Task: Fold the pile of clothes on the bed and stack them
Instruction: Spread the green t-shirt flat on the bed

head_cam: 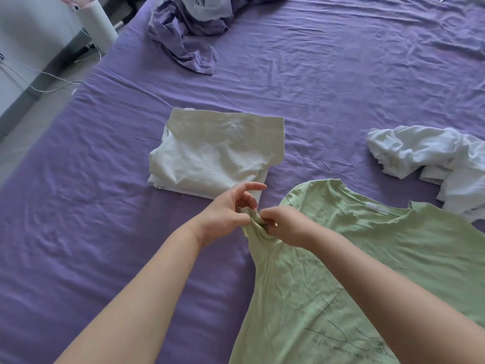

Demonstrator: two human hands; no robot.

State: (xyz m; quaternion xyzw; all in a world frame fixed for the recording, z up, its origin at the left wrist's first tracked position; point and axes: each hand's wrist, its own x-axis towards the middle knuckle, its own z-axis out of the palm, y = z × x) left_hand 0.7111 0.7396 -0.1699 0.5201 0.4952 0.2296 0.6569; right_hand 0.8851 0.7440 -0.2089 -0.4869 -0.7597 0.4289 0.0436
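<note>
step: green T-shirt (328,271) is being straightened out for folding; judged early in its fold, since it is spread but not yet flat.
green T-shirt: lower right of frame, lying on the bed (78,232), neckline toward mid right, dark line print near the bottom edge. One sleeve or corner is bunched and lifted at frame centre.
left hand (231,214): fabric bunch is pinched between thumb and lower fingers; index finger is raised and loosely curled, off the cloth.
right hand (286,224): closed narrow on the same bunch, fingers curled into the fabric, just beside the left hand, nearly touching.
folded stack (215,153): pale folded garment(s), centre of frame, just above the hands; number of layers cannot be told.
unfolded: white garment (425,156) crumpled at mid right; purple garment (183,40) heaped at upper centre.
next move (judgement): bunch is to be pulled open and laid flat, sleeve turned in over the body, then the shirt folded and set on the stack.
risk (judgement): thin knit is likely to wrinkle if not smoothed first.
progress: roughly one item done, three left.
</note>
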